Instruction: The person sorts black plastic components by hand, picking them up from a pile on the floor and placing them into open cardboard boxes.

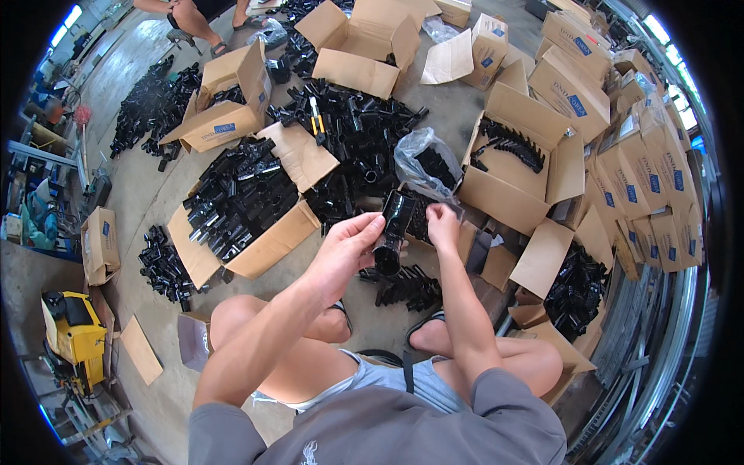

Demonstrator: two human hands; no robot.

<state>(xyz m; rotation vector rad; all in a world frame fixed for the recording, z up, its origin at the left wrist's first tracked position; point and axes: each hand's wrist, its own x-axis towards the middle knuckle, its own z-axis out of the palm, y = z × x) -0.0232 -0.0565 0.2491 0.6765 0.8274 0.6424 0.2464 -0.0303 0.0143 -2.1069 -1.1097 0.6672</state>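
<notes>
My left hand [346,249] grips a glossy black tubular part [397,211] between thumb and fingers, its round open end tilted down toward me. Just right of it, my right hand [444,227] is closed with the fingertips pinched together; whatever is in them is too small or hidden to make out. Beneath that hand lies a container of small dark pieces [418,220], partly covered by my hands. A clear plastic bag [415,147] with black parts stands just beyond. On the floor between my feet, more black parts [409,289] lie in a heap.
An open carton [256,260] full of black tubes stands at left. Another carton [504,198], right, holds a row of parts. A large black pile [364,128] with a yellow-handled tool [316,116] lies ahead. Stacked cartons [632,182] line the right; another person's leg [194,27] shows far left.
</notes>
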